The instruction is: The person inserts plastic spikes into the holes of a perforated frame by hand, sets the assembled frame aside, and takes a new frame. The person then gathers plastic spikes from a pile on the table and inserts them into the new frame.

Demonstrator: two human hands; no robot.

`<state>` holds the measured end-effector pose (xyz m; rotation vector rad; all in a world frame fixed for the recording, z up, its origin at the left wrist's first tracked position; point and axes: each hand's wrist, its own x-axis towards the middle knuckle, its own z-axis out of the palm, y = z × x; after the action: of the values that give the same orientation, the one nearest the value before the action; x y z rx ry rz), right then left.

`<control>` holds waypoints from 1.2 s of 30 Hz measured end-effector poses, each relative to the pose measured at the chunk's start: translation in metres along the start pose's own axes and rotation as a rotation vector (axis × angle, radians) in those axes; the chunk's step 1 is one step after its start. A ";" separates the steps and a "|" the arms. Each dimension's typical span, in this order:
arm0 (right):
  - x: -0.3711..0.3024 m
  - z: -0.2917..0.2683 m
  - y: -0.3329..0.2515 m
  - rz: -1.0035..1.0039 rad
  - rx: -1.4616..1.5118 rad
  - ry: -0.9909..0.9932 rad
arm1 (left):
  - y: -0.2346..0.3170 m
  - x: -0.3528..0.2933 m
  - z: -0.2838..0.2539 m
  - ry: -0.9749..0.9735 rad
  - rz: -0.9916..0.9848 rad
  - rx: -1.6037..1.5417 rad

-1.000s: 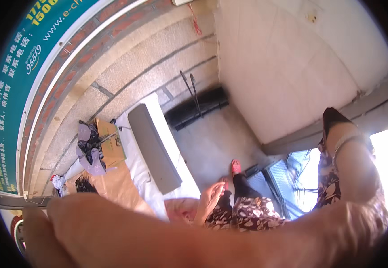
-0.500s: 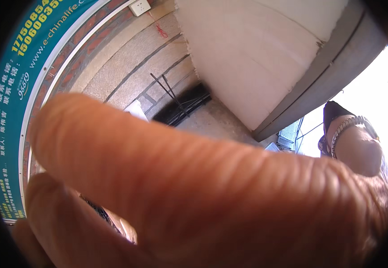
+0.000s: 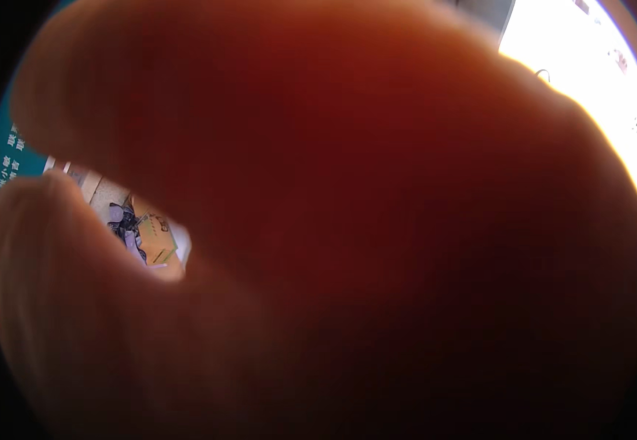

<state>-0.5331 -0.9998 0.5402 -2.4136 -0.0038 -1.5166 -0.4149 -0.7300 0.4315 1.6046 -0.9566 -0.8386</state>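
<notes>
My right hand point(image 3: 333, 198) is right up against the view and covers most of it, dark and blurred. It reaches in from the right, with its fingertips toward the left. One thick finger lies across the top; another finger or the thumb point(image 3: 62, 249) is below it. Their tips stand apart, with a narrow gap between them and nothing seen held there. The wrist and the rest of the hand are lost in shadow. My left hand does not show.
Through the gap appear a tan, box-like thing point(image 3: 158, 238) and a dark and pale purple patterned thing point(image 3: 126, 227), both small. A teal printed banner point(image 3: 3, 158) shows at the left rim. Bright light point(image 3: 590, 66) fills the upper right.
The hand has come closer and risen over the view, hiding the wall, the pale panel and the dark rack. The gap between the fingers has widened. The metal band at the right is now out of sight.
</notes>
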 end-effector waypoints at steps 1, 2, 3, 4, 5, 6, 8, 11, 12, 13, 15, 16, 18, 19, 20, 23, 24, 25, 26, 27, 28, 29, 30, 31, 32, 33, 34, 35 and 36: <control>-0.002 -0.006 -0.005 -0.003 -0.012 -0.005 | 0.005 -0.006 0.004 0.008 0.019 -0.007; -0.004 -0.013 -0.011 -0.004 -0.026 -0.012 | 0.009 -0.012 0.007 0.014 0.037 -0.016; -0.007 -0.020 -0.018 0.001 -0.038 -0.023 | 0.013 -0.020 0.011 0.019 0.048 -0.028; -0.010 -0.027 -0.024 0.009 -0.052 -0.036 | 0.017 -0.028 0.015 0.020 0.056 -0.042; -0.014 -0.033 -0.031 0.020 -0.068 -0.050 | 0.021 -0.036 0.019 0.018 0.062 -0.056; -0.018 -0.040 -0.037 0.038 -0.086 -0.062 | 0.025 -0.043 0.021 0.011 0.066 -0.068; -0.027 -0.054 -0.048 0.079 -0.134 -0.088 | 0.031 -0.052 0.025 -0.015 0.072 -0.098; -0.043 -0.071 -0.065 0.168 -0.214 -0.123 | 0.039 -0.060 0.024 -0.078 0.064 -0.135; -0.046 -0.082 -0.074 0.209 -0.232 -0.144 | 0.049 -0.069 0.026 -0.096 0.045 -0.151; -0.049 -0.092 -0.084 0.253 -0.249 -0.160 | 0.059 -0.077 0.026 -0.117 0.024 -0.161; -0.053 -0.111 -0.106 0.333 -0.291 -0.176 | 0.080 -0.090 0.024 -0.162 0.000 -0.171; -0.054 -0.120 -0.112 0.359 -0.316 -0.179 | 0.087 -0.090 0.024 -0.181 0.002 -0.177; -0.059 -0.135 -0.127 0.409 -0.363 -0.178 | 0.099 -0.093 0.022 -0.216 0.010 -0.182; -0.063 -0.140 -0.135 0.433 -0.385 -0.175 | 0.104 -0.094 0.020 -0.232 0.015 -0.182; -0.068 -0.144 -0.141 0.449 -0.399 -0.176 | 0.104 -0.098 0.020 -0.236 0.021 -0.185; -0.082 -0.151 -0.158 0.486 -0.437 -0.180 | 0.106 -0.107 0.018 -0.239 0.044 -0.193; -0.082 -0.153 -0.160 0.493 -0.454 -0.178 | 0.109 -0.104 0.015 -0.241 0.060 -0.196; -0.080 -0.155 -0.161 0.497 -0.471 -0.176 | 0.112 -0.101 0.012 -0.241 0.076 -0.200; -0.078 -0.156 -0.162 0.501 -0.487 -0.174 | 0.115 -0.097 0.009 -0.239 0.094 -0.205; -0.078 -0.158 -0.160 0.488 -0.494 -0.177 | 0.115 -0.095 0.010 -0.220 0.116 -0.212; -0.078 -0.160 -0.158 0.475 -0.500 -0.179 | 0.115 -0.094 0.012 -0.200 0.139 -0.220; -0.078 -0.162 -0.156 0.461 -0.506 -0.180 | 0.115 -0.093 0.014 -0.179 0.163 -0.226; -0.079 -0.164 -0.154 0.447 -0.509 -0.181 | 0.116 -0.092 0.016 -0.156 0.185 -0.231; -0.080 -0.167 -0.153 0.440 -0.509 -0.183 | 0.117 -0.093 0.017 -0.135 0.201 -0.233; -0.082 -0.170 -0.152 0.434 -0.506 -0.185 | 0.118 -0.095 0.019 -0.113 0.215 -0.233; -0.081 -0.174 -0.156 0.444 -0.511 -0.183 | 0.122 -0.098 0.018 -0.107 0.222 -0.231; -0.082 -0.178 -0.160 0.455 -0.514 -0.181 | 0.126 -0.101 0.017 -0.101 0.228 -0.226; -0.084 -0.183 -0.164 0.468 -0.516 -0.179 | 0.131 -0.106 0.017 -0.096 0.233 -0.221; -0.087 -0.187 -0.171 0.484 -0.514 -0.175 | 0.136 -0.112 0.016 -0.091 0.236 -0.212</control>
<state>-0.7630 -0.8684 0.5805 -2.6346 0.9657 -1.1770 -0.5012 -0.6555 0.5664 1.2550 -1.0607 -0.8238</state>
